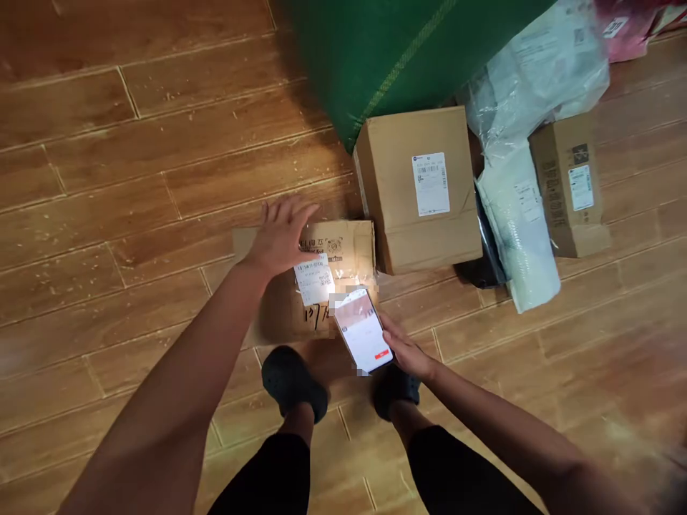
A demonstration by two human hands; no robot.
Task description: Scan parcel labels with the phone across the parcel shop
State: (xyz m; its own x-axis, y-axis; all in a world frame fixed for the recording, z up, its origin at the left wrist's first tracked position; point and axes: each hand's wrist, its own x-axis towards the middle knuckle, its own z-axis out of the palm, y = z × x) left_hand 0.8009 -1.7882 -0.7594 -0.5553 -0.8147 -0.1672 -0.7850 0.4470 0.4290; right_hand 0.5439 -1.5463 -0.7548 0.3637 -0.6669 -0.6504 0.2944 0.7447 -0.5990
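My right hand (pixel 403 347) is wrapped round the edge of a smartphone (pixel 365 330), whose lit screen shows a red button near the bottom. A bright light falls from the phone onto the cardboard box (pixel 351 250) lying on the floor below it. On that box are a white shipping label (pixel 315 279), printed marks and dark handwriting. My left hand (pixel 280 237) rests over the box's upper left part with fingers spread, the thumb reaching to the label's top edge. Whether its palm presses on the cardboard I cannot tell.
A larger labelled carton (pixel 386 193) stands to the right, against a green covered block (pixel 343 64). Beyond it lie a white bubble-wrap parcel (pixel 529 250), a small carton (pixel 558 172), a clear plastic parcel (pixel 547 64) and a pink package (pixel 625 32). My dark clogs (pixel 290 375) are on the wooden floor.
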